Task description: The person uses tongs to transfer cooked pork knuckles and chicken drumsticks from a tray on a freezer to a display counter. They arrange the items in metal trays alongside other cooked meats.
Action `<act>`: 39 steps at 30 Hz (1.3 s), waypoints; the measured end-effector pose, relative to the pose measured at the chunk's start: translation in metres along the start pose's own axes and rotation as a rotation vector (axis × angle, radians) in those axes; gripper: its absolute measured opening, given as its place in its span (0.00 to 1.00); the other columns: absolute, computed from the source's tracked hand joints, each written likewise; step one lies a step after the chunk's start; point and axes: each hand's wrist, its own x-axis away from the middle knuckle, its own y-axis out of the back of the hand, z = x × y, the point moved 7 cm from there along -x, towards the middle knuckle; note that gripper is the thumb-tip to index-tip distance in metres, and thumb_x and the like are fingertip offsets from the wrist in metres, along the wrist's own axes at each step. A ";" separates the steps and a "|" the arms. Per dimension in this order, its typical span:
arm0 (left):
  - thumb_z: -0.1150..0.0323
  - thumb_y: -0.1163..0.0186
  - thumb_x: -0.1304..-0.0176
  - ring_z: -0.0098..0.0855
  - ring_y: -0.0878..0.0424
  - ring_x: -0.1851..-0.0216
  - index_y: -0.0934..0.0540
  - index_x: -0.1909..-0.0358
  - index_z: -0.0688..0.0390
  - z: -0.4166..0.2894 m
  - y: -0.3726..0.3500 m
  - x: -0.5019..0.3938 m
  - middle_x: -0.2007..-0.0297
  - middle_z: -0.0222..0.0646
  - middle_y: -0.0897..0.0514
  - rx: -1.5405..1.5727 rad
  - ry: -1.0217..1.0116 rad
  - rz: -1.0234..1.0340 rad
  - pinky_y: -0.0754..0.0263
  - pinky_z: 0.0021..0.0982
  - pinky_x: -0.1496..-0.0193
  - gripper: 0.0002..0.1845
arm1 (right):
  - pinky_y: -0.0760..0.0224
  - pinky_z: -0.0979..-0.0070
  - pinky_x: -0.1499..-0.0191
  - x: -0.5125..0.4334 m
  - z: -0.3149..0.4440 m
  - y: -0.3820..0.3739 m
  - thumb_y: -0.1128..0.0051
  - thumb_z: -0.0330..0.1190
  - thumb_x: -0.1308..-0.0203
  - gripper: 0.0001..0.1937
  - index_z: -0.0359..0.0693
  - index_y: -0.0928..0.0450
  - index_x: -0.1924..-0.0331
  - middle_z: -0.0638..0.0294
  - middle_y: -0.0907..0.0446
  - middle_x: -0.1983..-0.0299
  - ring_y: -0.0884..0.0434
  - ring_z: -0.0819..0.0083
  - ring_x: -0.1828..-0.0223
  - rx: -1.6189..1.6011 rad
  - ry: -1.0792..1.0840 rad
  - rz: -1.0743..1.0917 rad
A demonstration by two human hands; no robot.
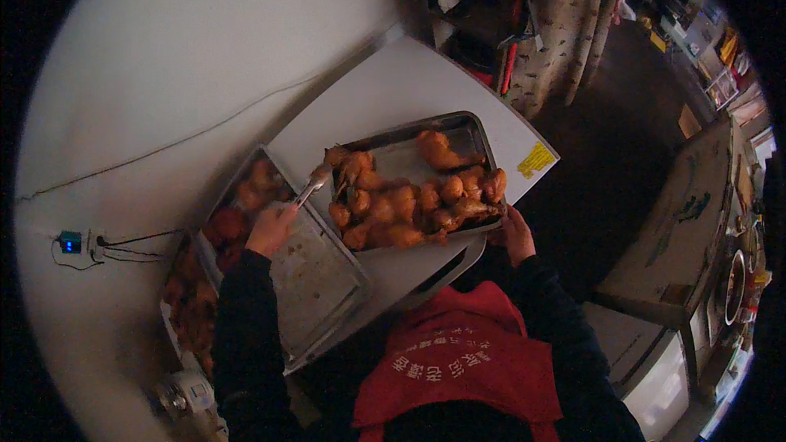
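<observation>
My left hand (271, 230) is closed around metal tongs (312, 186), whose tips are at a browned piece of meat near the left edge of a dark metal tray (399, 134). Reddish-brown cooked poultry pieces (399, 202) cover much of that tray, with one piece (437, 150) apart at its upper right. My right hand (517, 234) grips the tray's lower right corner. Under my left forearm lies a larger shallow metal tray (319, 276), its lower part bare but for crumbs, with darker pieces (227, 227) towards its upper left.
Both trays rest on a white tabletop (381, 83) against a pale wall. More browned pieces (190, 307) fill a container at the far left. A patterned curtain (540, 43) hangs behind the table. A large cardboard box (669, 221) stands at the right, above a white cabinet or box (660, 380).
</observation>
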 end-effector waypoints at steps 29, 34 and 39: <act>0.44 0.44 0.37 0.44 0.24 0.73 0.21 0.68 0.67 -0.023 -0.014 -0.016 0.76 0.45 0.21 0.184 0.100 -0.211 0.32 0.43 0.65 0.30 | 0.23 0.78 0.65 0.001 0.000 -0.001 0.61 0.33 0.28 0.20 0.41 0.37 0.34 0.63 0.20 0.58 0.18 0.76 0.67 0.036 0.050 0.009; 0.42 0.45 0.36 0.34 0.32 0.76 0.24 0.70 0.67 -0.045 -0.015 -0.026 0.77 0.37 0.26 -0.033 -0.025 -0.132 0.38 0.41 0.70 0.30 | 0.22 0.78 0.65 -0.003 -0.005 0.004 0.61 0.33 0.28 0.20 0.40 0.36 0.35 0.63 0.20 0.58 0.19 0.76 0.67 0.037 0.014 -0.027; 0.43 0.46 0.37 0.49 0.21 0.69 0.21 0.70 0.69 -0.042 -0.018 -0.044 0.74 0.52 0.20 -0.254 -0.066 -0.056 0.32 0.45 0.65 0.32 | 0.21 0.74 0.63 -0.005 -0.007 0.004 0.61 0.32 0.28 0.18 0.39 0.35 0.37 0.63 0.21 0.57 0.19 0.74 0.66 0.020 0.017 -0.026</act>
